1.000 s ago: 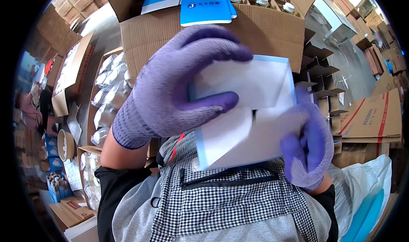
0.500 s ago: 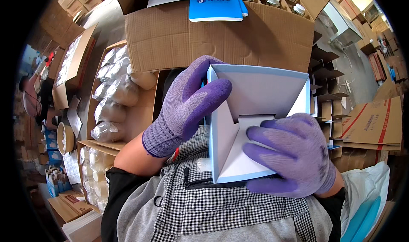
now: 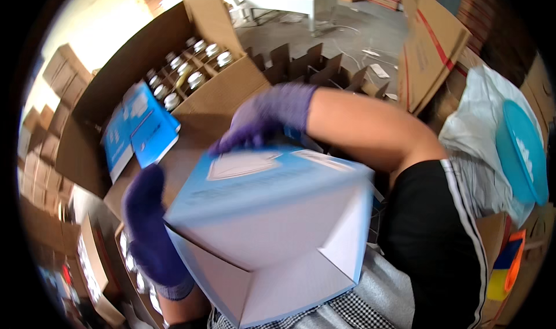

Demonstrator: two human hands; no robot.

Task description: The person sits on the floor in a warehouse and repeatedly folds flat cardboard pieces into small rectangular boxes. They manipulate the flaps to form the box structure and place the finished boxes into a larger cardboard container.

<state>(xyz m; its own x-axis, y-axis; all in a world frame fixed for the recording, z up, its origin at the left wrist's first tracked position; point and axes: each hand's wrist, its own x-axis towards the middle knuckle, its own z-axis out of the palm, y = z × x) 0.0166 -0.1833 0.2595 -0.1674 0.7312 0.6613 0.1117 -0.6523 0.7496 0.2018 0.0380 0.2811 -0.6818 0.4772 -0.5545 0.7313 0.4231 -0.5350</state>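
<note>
An open-ended carton (image 3: 278,225), light blue outside and white inside, is tilted in front of my body with its open end toward me. My right arm reaches across above it. My right hand (image 3: 266,118), in a purple knit glove, is closed on the carton's far end; its fingertips lie along that edge and are partly blurred. At the carton's left corner is my left hand (image 3: 156,236), also gloved, with its fingers stretched upward and apart from the wall. The carton covers part of its palm.
Ahead on the left, a big brown box (image 3: 226,92) holds several white-capped bottles (image 3: 197,79) in dividers. Blue folded cartons (image 3: 152,133) lie against it. Dark cardboard dividers (image 3: 310,63) stand beyond. On the right are a white sack (image 3: 472,120) and a turquoise basin (image 3: 521,149).
My view has swung to the right. The carton has turned and tilted, showing its printed side. My right hand has left the carton's inside for its far end; my left hand has loosened from its wall.
</note>
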